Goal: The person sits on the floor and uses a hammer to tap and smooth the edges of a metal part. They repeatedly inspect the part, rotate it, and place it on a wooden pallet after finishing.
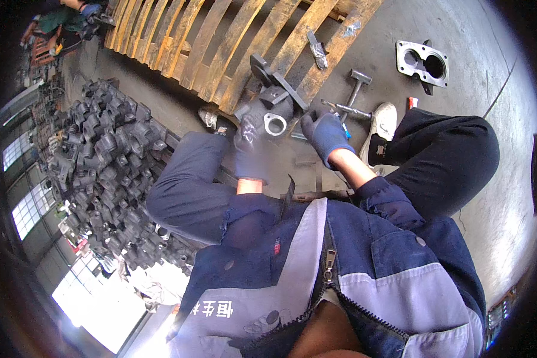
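Note:
A dark cast-metal pipe fitting (276, 98), with a flat flange on top and a round opening facing me, stands in front of my knees. My left hand (250, 134), in a dirty grey-blue glove, is closed on its left side. My right hand (326, 135), in a blue glove, is closed just right of the fitting. Its fingertips are partly hidden, so what it grips is unclear. A slim rod-shaped metal tool (355, 111) reaches rightward from beside its fingers; I cannot tell whether the hand holds it. Behind that tool lies a hammer (359, 85).
A slatted wooden pallet (218, 45) lies ahead, with a crumpled grey object (317, 51) on it. A large pile of dark castings (104, 155) rises to my left. A flanged plate with two round holes (423, 50) lies on the floor at far right. A red-and-white object (411, 103) lies near my shoe.

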A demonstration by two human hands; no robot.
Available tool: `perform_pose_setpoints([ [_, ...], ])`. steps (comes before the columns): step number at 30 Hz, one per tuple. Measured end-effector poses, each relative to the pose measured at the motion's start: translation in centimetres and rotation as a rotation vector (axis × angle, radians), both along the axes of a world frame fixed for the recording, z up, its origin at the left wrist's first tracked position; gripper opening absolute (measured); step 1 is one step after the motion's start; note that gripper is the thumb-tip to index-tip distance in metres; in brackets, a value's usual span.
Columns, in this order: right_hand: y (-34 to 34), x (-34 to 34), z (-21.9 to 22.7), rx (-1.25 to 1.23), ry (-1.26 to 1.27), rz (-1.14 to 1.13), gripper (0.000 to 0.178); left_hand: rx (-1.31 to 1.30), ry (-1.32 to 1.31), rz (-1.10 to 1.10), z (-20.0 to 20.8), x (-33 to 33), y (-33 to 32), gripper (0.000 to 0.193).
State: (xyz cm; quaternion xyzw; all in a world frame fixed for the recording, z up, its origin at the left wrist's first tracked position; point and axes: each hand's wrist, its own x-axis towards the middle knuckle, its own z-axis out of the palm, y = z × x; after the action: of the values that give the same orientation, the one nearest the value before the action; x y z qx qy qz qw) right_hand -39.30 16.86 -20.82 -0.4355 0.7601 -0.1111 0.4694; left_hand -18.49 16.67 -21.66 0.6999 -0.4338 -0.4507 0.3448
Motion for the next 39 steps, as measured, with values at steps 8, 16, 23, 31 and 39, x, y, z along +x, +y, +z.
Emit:
perform_pose_setpoints([
  [8, -2.0, 1.4, 6.5, -0.035, -0.143, 0.190, 0.052, 0.095, 0.119, 0.098, 2.1, -2.0, 0.1, 0.044],
  [16, -2.3, -0.9, 4.2, 0.276, -0.559, -0.102, 0.046, 0.019, 0.137, 0.064, 0.8, -1.9, -0.1, 0.044],
  [23, 0.2, 2.0, 4.0, 0.299, -0.423, 0.258, 0.043, 0.039, 0.168, 0.039, -1.3, -0.9, -0.3, 0.042],
  [31, -3.0, -8.1, 15.8, -0.146, 0.006, 0.096, 0.031, 0.062, 0.000, -0.030, 0.5, -0.6, -1.2, 0.037],
  [39, -4.4, -22.8, 16.8, -0.730, 0.002, -0.210, 0.021, 0.209, -0.288, -0.381, 2.4, 0.1, -7.7, 0.032],
])
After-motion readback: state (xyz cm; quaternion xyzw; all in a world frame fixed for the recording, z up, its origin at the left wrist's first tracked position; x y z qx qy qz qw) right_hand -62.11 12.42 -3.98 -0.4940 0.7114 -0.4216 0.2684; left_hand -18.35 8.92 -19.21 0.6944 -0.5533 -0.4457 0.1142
